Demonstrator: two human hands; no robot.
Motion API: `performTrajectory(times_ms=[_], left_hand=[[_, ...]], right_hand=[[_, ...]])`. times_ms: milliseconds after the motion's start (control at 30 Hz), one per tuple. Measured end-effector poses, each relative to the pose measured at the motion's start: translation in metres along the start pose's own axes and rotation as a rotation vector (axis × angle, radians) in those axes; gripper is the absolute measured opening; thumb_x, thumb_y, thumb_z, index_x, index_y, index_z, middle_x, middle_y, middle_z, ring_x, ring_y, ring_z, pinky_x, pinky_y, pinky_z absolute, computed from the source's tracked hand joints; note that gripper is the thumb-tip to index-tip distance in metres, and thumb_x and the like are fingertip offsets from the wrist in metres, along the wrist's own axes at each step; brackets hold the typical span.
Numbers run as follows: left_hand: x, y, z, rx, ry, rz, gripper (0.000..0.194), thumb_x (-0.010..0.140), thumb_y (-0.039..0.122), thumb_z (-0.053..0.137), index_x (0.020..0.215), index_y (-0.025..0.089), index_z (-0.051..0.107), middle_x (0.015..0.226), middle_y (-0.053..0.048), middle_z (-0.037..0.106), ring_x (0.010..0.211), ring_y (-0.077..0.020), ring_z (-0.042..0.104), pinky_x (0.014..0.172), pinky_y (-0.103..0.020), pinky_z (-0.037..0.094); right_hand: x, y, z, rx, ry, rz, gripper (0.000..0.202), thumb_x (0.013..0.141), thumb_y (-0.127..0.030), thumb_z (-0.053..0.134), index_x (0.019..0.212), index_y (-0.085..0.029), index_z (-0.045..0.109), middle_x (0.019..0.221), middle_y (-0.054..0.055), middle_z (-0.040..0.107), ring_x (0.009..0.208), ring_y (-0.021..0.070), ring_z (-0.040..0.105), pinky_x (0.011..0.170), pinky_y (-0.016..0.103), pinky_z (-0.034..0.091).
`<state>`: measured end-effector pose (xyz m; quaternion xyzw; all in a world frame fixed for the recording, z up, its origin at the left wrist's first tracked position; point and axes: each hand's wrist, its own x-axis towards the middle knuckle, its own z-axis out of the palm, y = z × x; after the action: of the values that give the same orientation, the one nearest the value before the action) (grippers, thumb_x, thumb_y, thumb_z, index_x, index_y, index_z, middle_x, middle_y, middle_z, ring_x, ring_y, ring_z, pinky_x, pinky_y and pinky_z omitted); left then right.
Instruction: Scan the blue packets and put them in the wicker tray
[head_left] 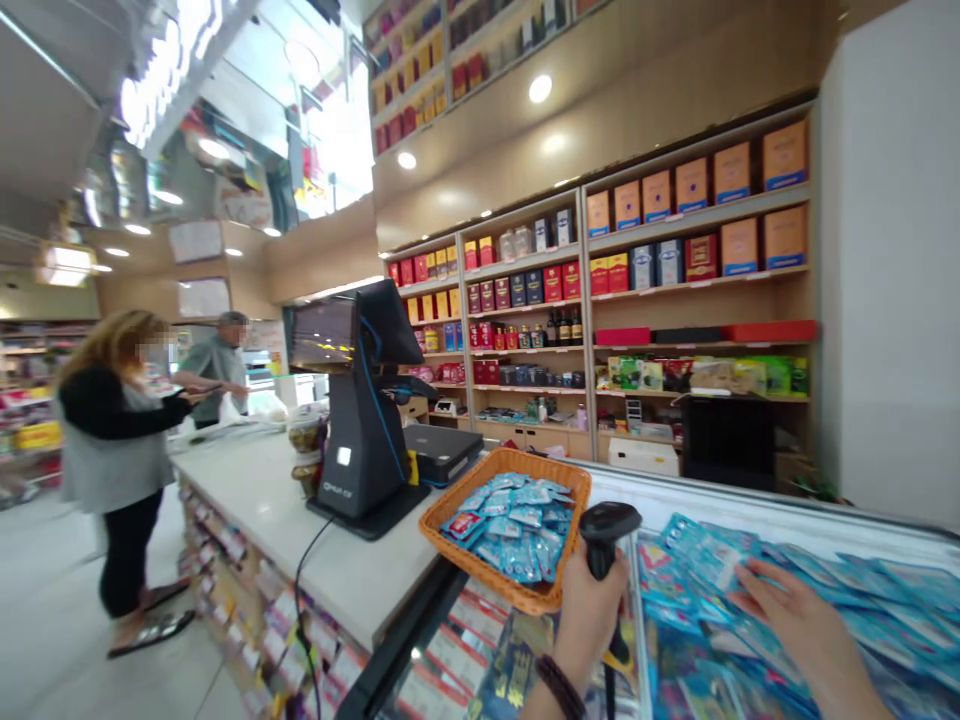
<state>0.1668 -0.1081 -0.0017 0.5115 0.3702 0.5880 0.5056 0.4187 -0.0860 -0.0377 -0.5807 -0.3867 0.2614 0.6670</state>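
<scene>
My left hand (589, 610), with a dark bracelet at the wrist, is wrapped round the handle of a black barcode scanner (609, 522). The scanner is upright, its head above my fist and its cable hanging below. To the right, the fingers of my right hand (787, 605) pinch the near edge of a blue packet (701, 550). Many similar blue packets (892, 610) lie spread and overlapping on the glass counter beneath that hand. Just left of the scanner sits an orange wicker basket (581, 490) filled with small blue packets (517, 515).
A black point-of-sale terminal (367, 420) stands on the white counter (262, 500), its cable (300, 590) hanging over the edge. Behind it lies a flat black device (442, 452). Shelves of boxes (585, 280) line the wall. Two people (120, 430) stand at the left.
</scene>
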Motion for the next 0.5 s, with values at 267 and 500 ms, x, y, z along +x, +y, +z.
performTrajectory(times_ms=[267,500], left_hand=[[0.008,0.037,-0.103,0.097,0.207,0.076,0.053,0.071,0.066,0.082,0.084,0.021,0.058,0.05,0.008,0.049,0.042,-0.0111,0.046,0.046,-0.025,0.046],[0.0,0.033,-0.173,0.187,0.361,0.134,0.058,0.072,0.076,0.079,0.078,0.022,0.056,0.046,0.007,0.048,0.039,-0.0122,0.046,0.042,-0.025,0.038]], right_hand=[[-0.012,-0.042,0.13,0.255,-0.246,0.17,0.035,0.048,-0.042,0.081,0.077,-0.03,0.066,0.063,0.009,0.076,0.077,0.0365,0.082,0.075,0.042,0.069],[-0.025,-0.037,0.242,0.277,-0.443,0.136,0.023,0.058,-0.047,0.073,0.068,-0.034,0.057,0.069,0.011,0.075,0.098,0.0428,0.08,0.1,0.053,0.063]])
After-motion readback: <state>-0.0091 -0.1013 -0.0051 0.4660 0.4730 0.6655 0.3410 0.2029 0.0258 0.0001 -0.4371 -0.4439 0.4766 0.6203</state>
